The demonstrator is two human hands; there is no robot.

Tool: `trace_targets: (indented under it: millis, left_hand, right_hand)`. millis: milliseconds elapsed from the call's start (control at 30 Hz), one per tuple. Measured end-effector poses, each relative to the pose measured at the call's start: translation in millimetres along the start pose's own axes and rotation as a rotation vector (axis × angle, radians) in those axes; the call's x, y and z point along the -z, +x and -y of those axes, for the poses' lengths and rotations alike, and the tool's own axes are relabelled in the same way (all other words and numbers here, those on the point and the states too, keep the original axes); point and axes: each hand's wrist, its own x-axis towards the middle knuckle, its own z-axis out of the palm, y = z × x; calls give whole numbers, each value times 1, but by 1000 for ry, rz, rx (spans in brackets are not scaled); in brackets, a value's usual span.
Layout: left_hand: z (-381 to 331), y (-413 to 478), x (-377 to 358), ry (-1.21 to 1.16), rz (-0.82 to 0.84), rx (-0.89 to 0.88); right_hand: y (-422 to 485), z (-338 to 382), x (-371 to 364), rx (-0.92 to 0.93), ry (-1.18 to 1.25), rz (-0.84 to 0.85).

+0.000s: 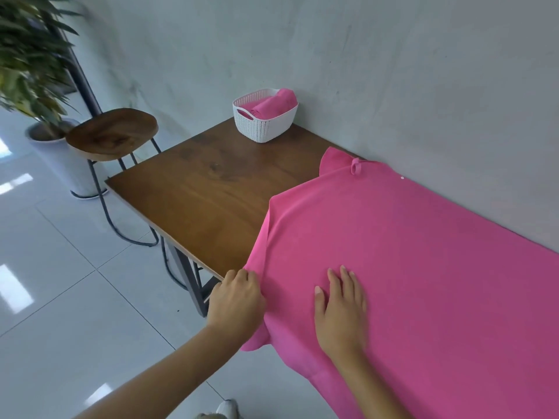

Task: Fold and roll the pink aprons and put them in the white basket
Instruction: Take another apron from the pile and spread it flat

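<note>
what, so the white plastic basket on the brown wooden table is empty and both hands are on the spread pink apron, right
Not empty: the head view shows the white plastic basket on the brown wooden table holding rolled pink fabric. The left hand and right hand are indeed on the spread pink apron.

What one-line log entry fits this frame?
apron: spread on table | left hand: grips its edge | right hand: flat on it | white basket: pink rolls inside
</note>
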Motion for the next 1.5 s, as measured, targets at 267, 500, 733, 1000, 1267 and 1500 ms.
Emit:
trace_targets:
  millis: [267,500,733,1000,1267,1500]
  left_hand:
    - [42,-4,20,-173,-79,113]
    - [105,18,31,-56,-50,227]
    - [106,35,32,39,-159,122]
    - [121,18,25,-63,-168,-330]
    - [156,29,29,-99,-212,-173]
    - [154,43,33,-167,-126,-254]
  right_hand:
    - [1,-1,-1,20,12,-54]
    - [0,-4,-4,38,7,-51]
    - [2,0,-2,28,30,-69]
    - [2,-1,-3,33,20,-66]
    - [0,-1,-3,33,16,-51]
    - [0,-3,-4,40,12,-73]
